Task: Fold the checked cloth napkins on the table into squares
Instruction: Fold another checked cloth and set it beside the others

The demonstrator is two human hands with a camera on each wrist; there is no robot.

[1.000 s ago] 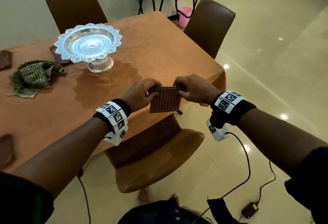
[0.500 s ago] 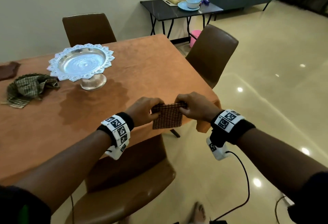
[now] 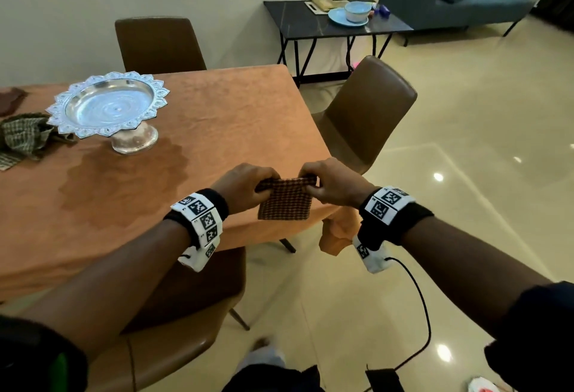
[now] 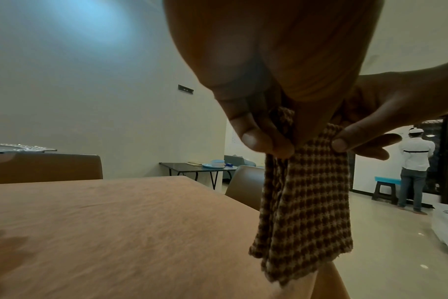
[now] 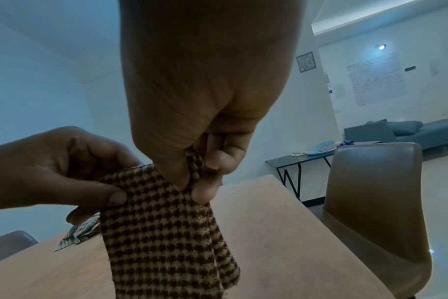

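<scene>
Left hand (image 3: 245,186), right hand (image 3: 334,185) pinch folded brown napkin (image 3: 285,200); silver tray (image 3: 107,105), crumpled green napkin (image 3: 23,137) far-left

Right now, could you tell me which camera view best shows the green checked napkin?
The head view: the green napkin lies crumpled beside the silver bowl. The right wrist view catches only a corner; the left wrist view misses it.

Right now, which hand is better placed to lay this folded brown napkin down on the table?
Left. Both hands pinch the brown checked napkin by its top corners, but the left hand hangs over the table, whereas the right hand hovers at the table's corner.
</scene>
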